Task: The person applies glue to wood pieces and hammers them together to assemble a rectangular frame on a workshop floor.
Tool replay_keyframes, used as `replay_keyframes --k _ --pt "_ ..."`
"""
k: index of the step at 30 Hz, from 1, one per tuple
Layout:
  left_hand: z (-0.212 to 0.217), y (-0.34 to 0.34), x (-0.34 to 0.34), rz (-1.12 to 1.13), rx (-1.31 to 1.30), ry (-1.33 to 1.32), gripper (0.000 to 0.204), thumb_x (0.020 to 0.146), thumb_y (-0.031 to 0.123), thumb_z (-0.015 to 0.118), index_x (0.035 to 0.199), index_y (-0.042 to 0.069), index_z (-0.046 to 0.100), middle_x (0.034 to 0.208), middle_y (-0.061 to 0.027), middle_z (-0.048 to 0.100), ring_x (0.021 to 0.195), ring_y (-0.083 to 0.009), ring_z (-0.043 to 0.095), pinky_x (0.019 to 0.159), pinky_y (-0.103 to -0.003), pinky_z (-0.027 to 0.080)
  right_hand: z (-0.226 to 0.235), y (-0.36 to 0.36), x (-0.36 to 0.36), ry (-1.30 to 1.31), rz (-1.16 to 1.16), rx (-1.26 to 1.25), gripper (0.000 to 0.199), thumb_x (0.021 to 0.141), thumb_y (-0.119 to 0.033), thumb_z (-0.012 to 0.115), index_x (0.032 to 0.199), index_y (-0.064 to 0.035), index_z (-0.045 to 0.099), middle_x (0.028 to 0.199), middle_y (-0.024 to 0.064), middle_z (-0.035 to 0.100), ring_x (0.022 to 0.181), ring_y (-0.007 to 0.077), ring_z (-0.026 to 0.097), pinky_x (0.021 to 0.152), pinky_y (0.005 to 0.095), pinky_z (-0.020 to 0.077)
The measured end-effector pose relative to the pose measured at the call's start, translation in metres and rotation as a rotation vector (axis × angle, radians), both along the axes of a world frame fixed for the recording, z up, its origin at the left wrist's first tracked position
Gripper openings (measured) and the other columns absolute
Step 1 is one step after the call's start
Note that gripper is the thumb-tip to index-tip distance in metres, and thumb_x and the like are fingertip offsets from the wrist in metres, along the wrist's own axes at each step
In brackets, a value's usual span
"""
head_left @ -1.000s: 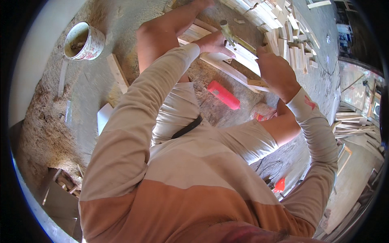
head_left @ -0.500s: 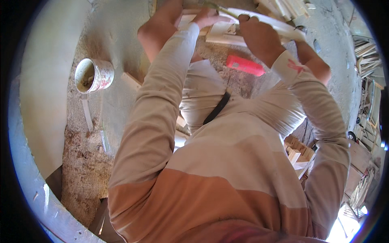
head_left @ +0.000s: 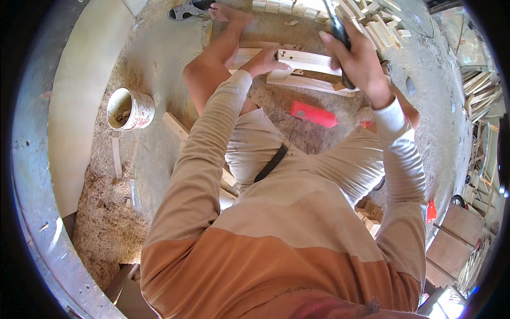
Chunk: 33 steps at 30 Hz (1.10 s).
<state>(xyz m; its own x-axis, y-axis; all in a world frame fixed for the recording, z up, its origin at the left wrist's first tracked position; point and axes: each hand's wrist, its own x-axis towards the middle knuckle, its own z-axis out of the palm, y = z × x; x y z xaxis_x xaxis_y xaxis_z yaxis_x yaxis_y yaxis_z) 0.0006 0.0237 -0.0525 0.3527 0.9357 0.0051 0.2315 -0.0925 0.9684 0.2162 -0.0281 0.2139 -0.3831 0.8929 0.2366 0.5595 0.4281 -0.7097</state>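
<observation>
My left hand [head_left: 264,62] is closed on the left end of a pale wooden piece [head_left: 311,61] with small dark holes near that end. My right hand [head_left: 365,68] grips a long, narrow hand tool [head_left: 337,24], dark at its lower end and shiny higher up; its top runs out of view, so its exact kind is unclear. The right hand and tool overlap the right end of the piece. Just below it, a second wooden rail [head_left: 313,84] lies between my legs. A red plastic bottle [head_left: 313,114] rests on its side nearer to me.
A paint-stained white bucket [head_left: 141,110] stands at left on the sawdust-strewn floor. Stacked wooden blocks [head_left: 292,7] and loose offcuts [head_left: 380,26] lie at the far side. A sandal [head_left: 191,9] is beside my left foot. More wood strips [head_left: 481,87] are piled at right.
My right hand has lifted and swung the tool from lying across the wood to nearly upright. The wooden piece now lies more level, with my left hand at its end. The view has shifted.
</observation>
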Motion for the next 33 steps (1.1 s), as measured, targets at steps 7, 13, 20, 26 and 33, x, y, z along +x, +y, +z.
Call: replay_keyframes --k 7,13,20,26,33 --pt "0.018 0.002 0.005 -0.042 -0.132 -0.110 0.061 0.075 0.008 0.082 0.130 0.000 0.059 0.120 -0.0107 0.068 0.112 -0.0173 0.062 0.098 -0.029 0.046 -0.092 -0.053 0.046 -0.189 -0.066 -0.113 0.028 0.096 -0.026 0.065 0.096 0.0005 0.056 0.072 0.0245 0.058 0.063 0.0394 0.059 0.062 0.0470 0.0460" --pt "0.037 -0.005 -0.003 0.037 -0.078 0.071 0.067 0.073 0.019 0.085 0.132 0.001 0.058 0.124 -0.0147 0.067 0.113 -0.0216 0.063 0.101 -0.031 0.045 -0.002 -0.046 0.038 -0.152 -0.130 -0.063 0.021 0.098 -0.021 0.062 0.105 -0.0015 0.062 0.074 0.0181 0.064 0.061 0.0263 0.060 0.059 0.0417 0.0469" --pt "0.043 0.000 -0.002 -0.064 -0.090 0.039 0.066 0.075 0.026 0.083 0.132 0.003 0.059 0.120 -0.0131 0.069 0.112 -0.0214 0.063 0.100 -0.033 0.045 0.086 -0.052 0.037 0.517 0.051 0.167 0.025 0.092 -0.020 0.068 0.110 -0.0032 0.066 0.082 0.0139 0.062 0.072 0.0249 0.057 0.067 0.0362 0.0475" --pt "0.012 0.007 0.005 0.016 0.081 0.103 0.069 0.075 0.019 0.084 0.136 0.005 0.057 0.127 -0.0129 0.065 0.116 -0.0217 0.061 0.102 -0.034 0.044 -0.125 -0.032 0.073 -0.510 -0.008 -0.148 0.032 0.089 -0.018 0.070 0.115 0.0001 0.065 0.091 0.0206 0.070 0.081 0.0324 0.068 0.074 0.0402 0.0522" --pt "0.039 -0.001 -0.001 0.005 -0.112 0.088 0.064 0.076 0.015 0.082 0.133 0.000 0.057 0.123 -0.0111 0.068 0.110 -0.0184 0.063 0.098 -0.031 0.047 0.075 -0.043 0.016 0.280 -0.312 0.106 0.023 0.098 -0.030 0.065 0.101 -0.0081 0.060 0.063 -0.0011 0.052 0.054 0.0134 0.047 0.050 0.0279 0.0374"
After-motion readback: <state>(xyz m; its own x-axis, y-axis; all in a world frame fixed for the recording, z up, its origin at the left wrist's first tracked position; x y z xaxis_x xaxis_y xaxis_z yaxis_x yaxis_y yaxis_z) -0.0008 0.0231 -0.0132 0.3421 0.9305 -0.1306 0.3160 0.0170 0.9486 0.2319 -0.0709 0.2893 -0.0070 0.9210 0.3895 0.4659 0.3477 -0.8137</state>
